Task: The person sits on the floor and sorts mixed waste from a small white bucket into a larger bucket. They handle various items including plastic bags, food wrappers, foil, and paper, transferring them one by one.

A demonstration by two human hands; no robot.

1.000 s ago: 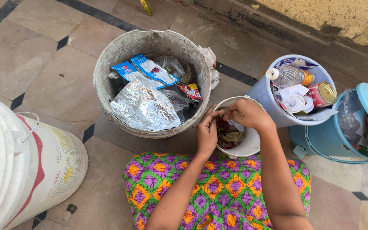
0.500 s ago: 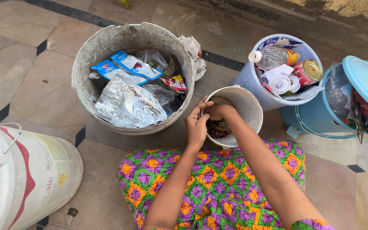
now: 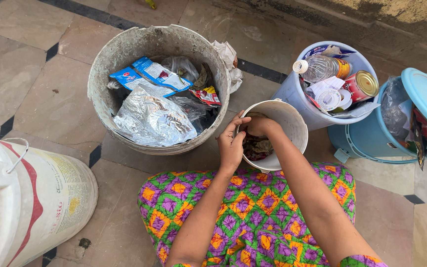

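A small white bucket [image 3: 292, 123] stands on the floor in front of my knees, holding dark, reddish scraps [image 3: 258, 147]. My left hand [image 3: 233, 143] grips its near left rim, fingers curled over the edge. My right hand [image 3: 259, 126] reaches down inside the bucket among the scraps; its fingers are hidden, so I cannot tell whether they hold anything. My lap is covered in green, purple and orange patterned cloth [image 3: 253, 212].
A large grey tub [image 3: 106, 69] of foil and plastic wrappers sits to the left. A pale blue bucket [image 3: 292, 91] with a bottle, a tin and paper, and a blue lidded bin [image 3: 371, 138], stand to the right. A big white drum [image 3: 30, 198] lies at lower left.
My right hand has gone from the bucket's rim down into it. My left hand has settled on the near rim. The view has shifted a little.
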